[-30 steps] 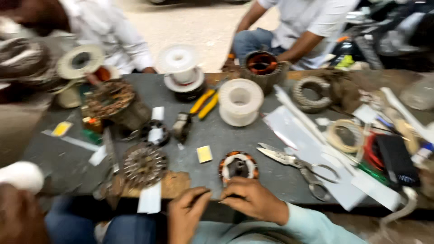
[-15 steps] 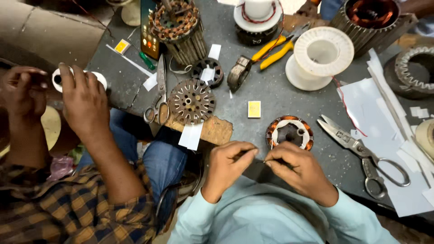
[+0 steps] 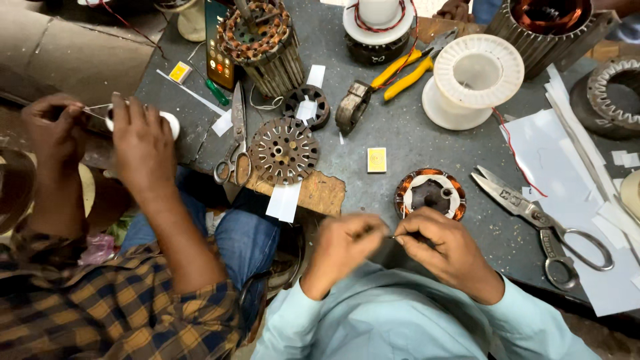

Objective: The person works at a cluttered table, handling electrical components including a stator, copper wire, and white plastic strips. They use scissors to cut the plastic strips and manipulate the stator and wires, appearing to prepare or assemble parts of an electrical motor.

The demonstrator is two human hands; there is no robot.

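The left hand (image 3: 343, 250) and right hand (image 3: 443, 250) are pinching a thin wire (image 3: 393, 236), fingers pressed together on it, just below the round copper-wound coil (image 3: 430, 193) lying on the table (image 3: 413, 133).

Counter (image 3: 413, 143): dark grey, scuffed. Small winding (image 3: 430, 193) near centre: copper-orange coil, white insulation, dark core. Matchbox (image 3: 377, 160): yellow with white edge. Empty spool (image 3: 475, 79) far right: white. Pliers (image 3: 403, 69): yellow grips. Big scissors (image 3: 543, 217) right: bare steel grey. Paper sheets (image 3: 557, 150) right: white, thin red wire (image 3: 517, 153) across them. Round plate (image 3: 285, 151) centre-left: rusty brown-grey, slotted. Sleeves (image 3: 400, 327) near: pale blue-green. Co-worker's shirt (image 3: 87, 307) near left: navy and mustard plaid; jeans (image 3: 240, 233) blue. Stator (image 3: 257, 37) far left: copper and brown coils.
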